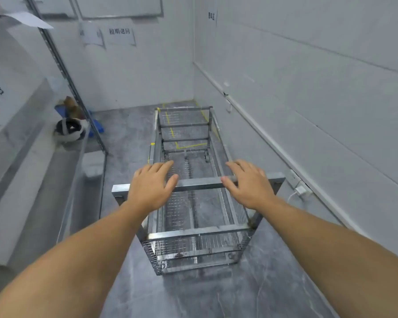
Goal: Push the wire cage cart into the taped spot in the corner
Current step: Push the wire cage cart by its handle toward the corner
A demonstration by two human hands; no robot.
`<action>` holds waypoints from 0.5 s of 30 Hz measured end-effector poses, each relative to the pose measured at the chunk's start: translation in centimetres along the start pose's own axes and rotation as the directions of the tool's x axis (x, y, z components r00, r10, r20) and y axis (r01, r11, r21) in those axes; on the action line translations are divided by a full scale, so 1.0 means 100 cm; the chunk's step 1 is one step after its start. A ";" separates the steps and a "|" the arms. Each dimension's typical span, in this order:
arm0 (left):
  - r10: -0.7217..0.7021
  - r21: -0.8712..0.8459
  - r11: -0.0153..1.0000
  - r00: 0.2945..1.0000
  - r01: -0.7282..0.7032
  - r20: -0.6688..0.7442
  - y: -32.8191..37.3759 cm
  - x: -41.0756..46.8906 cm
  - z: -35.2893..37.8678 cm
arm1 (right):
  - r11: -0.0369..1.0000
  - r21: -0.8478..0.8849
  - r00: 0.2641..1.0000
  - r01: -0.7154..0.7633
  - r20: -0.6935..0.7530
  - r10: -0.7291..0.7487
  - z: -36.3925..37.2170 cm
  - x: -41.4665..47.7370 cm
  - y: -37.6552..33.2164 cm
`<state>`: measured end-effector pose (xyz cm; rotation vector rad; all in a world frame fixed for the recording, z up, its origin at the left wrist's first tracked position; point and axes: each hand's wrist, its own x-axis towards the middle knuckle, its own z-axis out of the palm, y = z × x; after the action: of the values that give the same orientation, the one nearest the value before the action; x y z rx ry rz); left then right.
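Observation:
The wire cage cart (200, 182) is a long steel frame with mesh sides, standing lengthwise in front of me on the grey floor. Its far end reaches over the yellow taped rectangle (186, 146) in the corner, and the tape shows through the mesh. My left hand (151, 185) lies on the left part of the near top bar, fingers stretched forward and apart. My right hand (249, 183) lies the same way on the right part of the bar, thumb on top. Neither hand is curled around the bar.
A grey shelf unit (32, 180) runs along the left, with a white and black helmet (70, 130) at its far end and blue items (97, 127) on the floor behind. The white wall (308, 99) stands close on the right, with a plugged-in charger (300, 190) low down.

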<state>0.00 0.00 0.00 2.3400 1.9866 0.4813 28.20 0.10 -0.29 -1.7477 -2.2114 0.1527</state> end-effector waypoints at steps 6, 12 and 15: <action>0.100 0.011 0.995 0.975 -0.104 0.196 -0.017 0.004 0.024 | 0.993 -0.106 0.983 0.041 0.185 -0.021 0.031 0.008 0.014; 0.181 0.075 0.975 0.944 -0.209 0.275 -0.035 0.022 0.030 | 0.975 -0.199 0.981 0.098 0.185 -0.061 0.045 0.028 0.012; 0.223 0.127 0.956 0.935 -0.265 0.275 -0.043 0.030 0.032 | 0.966 -0.241 0.990 0.093 0.125 -0.064 0.053 0.032 0.014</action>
<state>-2.88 4.27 -3.35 2.6046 1.6858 0.0125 27.19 4.11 -5.07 -1.8119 -2.4715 -0.0416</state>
